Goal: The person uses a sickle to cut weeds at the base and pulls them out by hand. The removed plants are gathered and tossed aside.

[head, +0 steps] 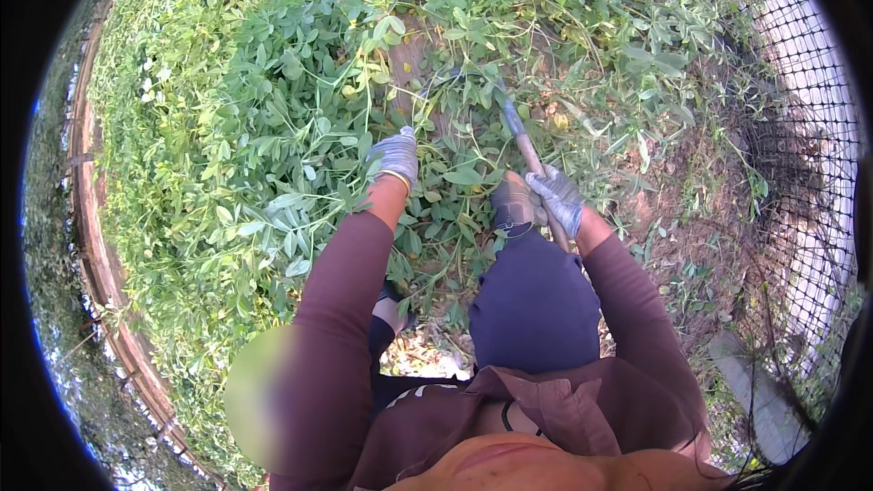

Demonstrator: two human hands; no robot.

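My left hand (pixel 397 153), in a grey knit glove, is closed around thin stems of a leafy green plant (pixel 300 102). To its right, my gloved right hand (pixel 558 194) grips the wooden handle (pixel 528 150) of a sickle. The tool points away from me, and its curved metal blade (pixel 447 76) arcs left among the stems, partly hidden by leaves. Loose stems and leaves lie between my hands and over my foot, beside the handle's lower part.
Dense foliage (pixel 170 170) spreads left and ahead. Bare soil with plant litter (pixel 682 218) lies at the right, along a black mesh fence (pixel 805 82). A pale flat slab (pixel 760 395) is at the lower right. A brown strip of ground (pixel 89 204) curves along the far left.
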